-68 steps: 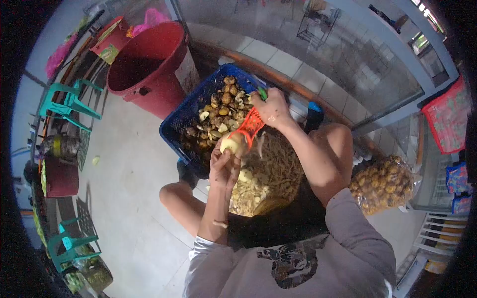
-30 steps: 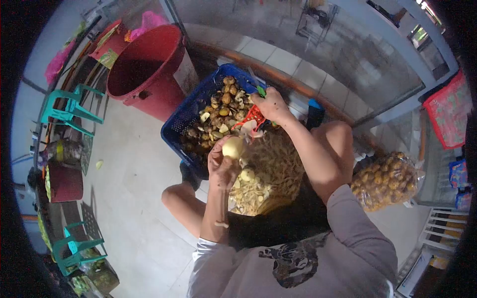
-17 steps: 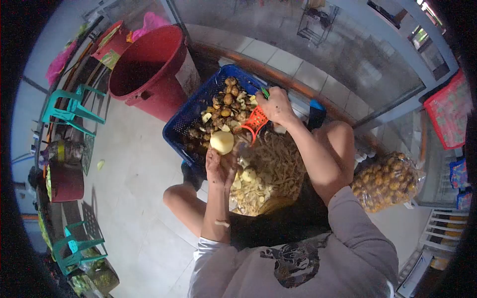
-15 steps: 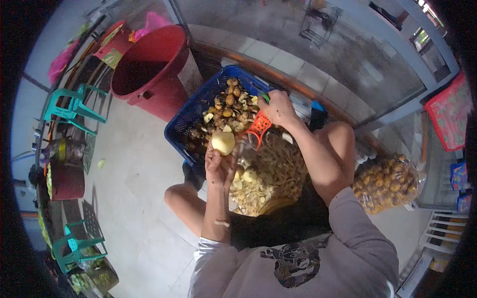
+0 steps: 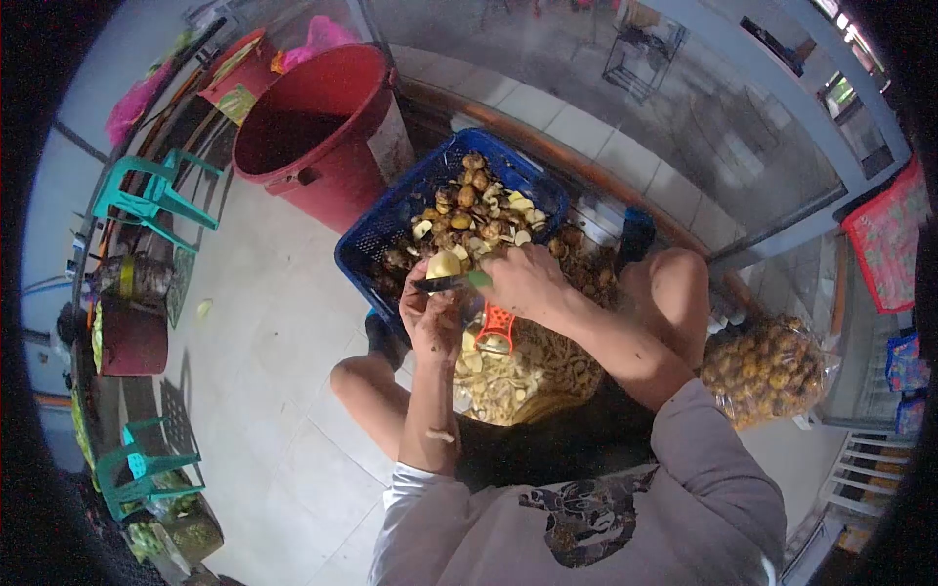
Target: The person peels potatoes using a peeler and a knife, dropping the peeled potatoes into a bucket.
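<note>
My left hand (image 5: 432, 317) holds a pale peeled potato (image 5: 444, 266) over the near left side of the blue basket (image 5: 354, 256). My right hand (image 5: 528, 281) grips a knife (image 5: 442, 284) with a green handle, its dark blade lying against the potato's near side. An orange peeler (image 5: 495, 327) hangs below my right hand, apparently held in it too. Unpeeled brown potatoes (image 5: 466, 195) and pale cut pieces (image 5: 518, 202) fill the basket. Between my legs lies a heap of peelings and peeled pieces (image 5: 547, 371).
A big red bin (image 5: 322, 127) stands behind the basket on the left. Green plastic chairs (image 5: 156, 195) are at the far left. A clear bag of brown potatoes (image 5: 767, 371) sits beside my right knee. Glass panels with a low sill run along the back.
My right hand has moved down and left, bringing the knife blade to the potato. The peeler has swung lower. The view has shifted slightly.
</note>
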Demonstrator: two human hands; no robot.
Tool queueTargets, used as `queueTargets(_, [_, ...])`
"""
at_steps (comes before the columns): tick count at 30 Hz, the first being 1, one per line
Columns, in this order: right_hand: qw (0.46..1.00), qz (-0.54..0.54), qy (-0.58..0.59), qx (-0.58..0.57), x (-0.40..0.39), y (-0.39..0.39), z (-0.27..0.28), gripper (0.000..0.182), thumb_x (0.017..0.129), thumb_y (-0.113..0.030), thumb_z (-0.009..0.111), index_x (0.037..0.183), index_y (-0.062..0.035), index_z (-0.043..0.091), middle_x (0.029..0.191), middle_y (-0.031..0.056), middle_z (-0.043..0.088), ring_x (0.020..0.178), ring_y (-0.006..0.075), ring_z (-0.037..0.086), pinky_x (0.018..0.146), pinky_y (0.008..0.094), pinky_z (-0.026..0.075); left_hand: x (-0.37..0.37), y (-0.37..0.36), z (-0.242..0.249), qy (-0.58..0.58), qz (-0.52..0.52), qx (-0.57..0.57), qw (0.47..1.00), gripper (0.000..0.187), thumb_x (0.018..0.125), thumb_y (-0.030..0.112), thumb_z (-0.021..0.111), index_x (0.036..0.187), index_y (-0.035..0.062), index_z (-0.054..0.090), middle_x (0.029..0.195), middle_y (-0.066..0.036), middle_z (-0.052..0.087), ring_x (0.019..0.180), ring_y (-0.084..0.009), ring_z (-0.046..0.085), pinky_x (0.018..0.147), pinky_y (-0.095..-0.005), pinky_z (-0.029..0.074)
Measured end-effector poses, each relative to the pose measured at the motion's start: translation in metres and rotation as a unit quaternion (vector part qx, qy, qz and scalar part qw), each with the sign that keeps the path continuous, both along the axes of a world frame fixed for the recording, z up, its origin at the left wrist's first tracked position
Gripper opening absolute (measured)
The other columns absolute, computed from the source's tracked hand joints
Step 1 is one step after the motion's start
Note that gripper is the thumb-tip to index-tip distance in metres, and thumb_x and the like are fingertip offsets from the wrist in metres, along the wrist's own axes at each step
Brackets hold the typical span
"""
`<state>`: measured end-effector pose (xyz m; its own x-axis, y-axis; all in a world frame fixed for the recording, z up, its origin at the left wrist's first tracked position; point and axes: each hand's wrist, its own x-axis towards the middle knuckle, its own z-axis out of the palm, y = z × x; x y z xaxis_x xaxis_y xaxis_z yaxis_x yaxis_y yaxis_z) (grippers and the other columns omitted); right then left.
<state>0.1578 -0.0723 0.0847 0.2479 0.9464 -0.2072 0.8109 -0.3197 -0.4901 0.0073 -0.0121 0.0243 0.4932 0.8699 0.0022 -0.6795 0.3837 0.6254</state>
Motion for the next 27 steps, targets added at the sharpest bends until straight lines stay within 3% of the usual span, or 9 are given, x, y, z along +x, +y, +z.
queueTargets(2, [0.997,0.036,-0.068,0.026,0.010,0.002,0.004,0.028,0.084,-0.031,0.063,0.088,-0.0049,0.069,0.072,0.0203,0.065,0.068,0.0335,0.067,0.063,0.0450,0.055,0.003,0.000,-0.004,0.016,0.010,0.030,0.999,0.051,0.075,0.006,0.074,0.121,-0.0012,0.051,0.116,-0.012,0.060,0.106,-0.0234,0.061,0.095,-0.0347,0.050])
queueTargets(4, [0.999,-0.049,-0.015,-0.007,0.049,0.016,-0.054,0.030,0.085,-0.032,0.062,0.089,-0.0036,0.069,0.067,0.0196,0.064,0.068,0.0332,0.067,0.064,0.0459,0.055,0.002,-0.004,-0.004,0.034,0.017,0.060,0.998,0.055,0.076,0.010,0.075,0.123,-0.0017,0.049,0.119,-0.015,0.060,0.108,-0.0251,0.061,0.097,-0.0359,0.050])
queueTargets(6, [0.992,-0.055,-0.047,0.102,0.051,0.008,-0.024,0.032,0.086,-0.033,0.062,0.089,-0.0022,0.069,0.066,0.0198,0.064,0.070,0.0338,0.068,0.065,0.0461,0.055,0.005,-0.003,-0.002,-0.011,0.004,0.032,0.999,0.055,0.076,0.012,0.077,0.122,-0.0014,0.050,0.119,-0.014,0.060,0.109,-0.0257,0.061,0.099,-0.0357,0.049])
queueTargets(8, [0.998,-0.026,0.049,-0.041,0.036,0.009,-0.007,0.020,0.088,-0.020,0.061,0.091,-0.0025,0.069,0.069,0.0134,0.065,0.059,0.0227,0.063,0.061,0.0381,0.057,0.004,-0.002,-0.008,-0.008,0.002,0.020,1.000,0.055,0.076,0.013,0.077,0.123,-0.0004,0.051,0.118,-0.014,0.061,0.108,-0.0257,0.061,0.097,-0.0350,0.050])
queueTargets(10, [0.992,0.044,-0.066,0.093,0.014,-0.001,-0.003,0.021,0.089,-0.023,0.061,0.091,-0.0043,0.070,0.061,0.0125,0.063,0.052,0.0278,0.061,0.064,0.0434,0.056,0.004,0.002,-0.015,0.023,0.007,0.000,1.000,0.054,0.077,0.013,0.076,0.123,-0.0002,0.051,0.117,-0.014,0.061,0.107,-0.0251,0.061,0.095,-0.0346,0.051])
queueTargets(14, [0.999,0.010,-0.042,-0.028,0.027,0.009,-0.012,0.032,0.086,-0.031,0.063,0.095,0.0000,0.068,0.079,0.0225,0.067,0.079,0.0364,0.068,0.075,0.0438,0.057,0.009,-0.004,-0.009,0.012,0.023,0.002,1.000,0.054,0.078,0.013,0.076,0.123,-0.0020,0.052,0.120,-0.015,0.061,0.106,-0.0240,0.062,0.094,-0.0344,0.051])
queueTargets(16, [0.994,-0.053,-0.078,0.050,0.051,0.007,-0.026,0.035,0.087,-0.031,0.062,0.093,0.0031,0.066,0.080,0.0214,0.067,0.077,0.0358,0.068,0.074,0.0455,0.056,0.010,-0.002,-0.006,0.005,0.019,0.013,1.000,0.057,0.078,0.017,0.076,0.125,-0.0021,0.050,0.121,-0.015,0.060,0.107,-0.0250,0.062,0.095,-0.0349,0.050])
queueTargets(22, [0.998,-0.047,-0.037,-0.008,0.051,0.010,-0.024,0.039,0.084,-0.034,0.064,0.091,0.0040,0.067,0.081,0.0227,0.067,0.079,0.0386,0.068,0.073,0.0472,0.055,0.006,0.002,-0.011,-0.020,-0.016,-0.005,1.000,0.060,0.081,0.025,0.074,0.128,-0.0019,0.049,0.117,-0.013,0.061,0.099,-0.0235,0.061,0.089,-0.0335,0.051])
queueTargets(27, [0.996,-0.029,-0.075,-0.035,0.065,0.006,-0.070,0.034,0.081,-0.028,0.064,0.088,0.0045,0.068,0.088,0.0249,0.068,0.081,0.0395,0.067,0.073,0.0483,0.055,0.012,0.021,-0.060,-0.011,-0.028,-0.209,0.977,0.040,0.091,0.029,0.064,0.121,0.0057,0.054,0.110,-0.010,0.061,0.091,-0.0221,0.060,0.079,-0.0346,0.054])
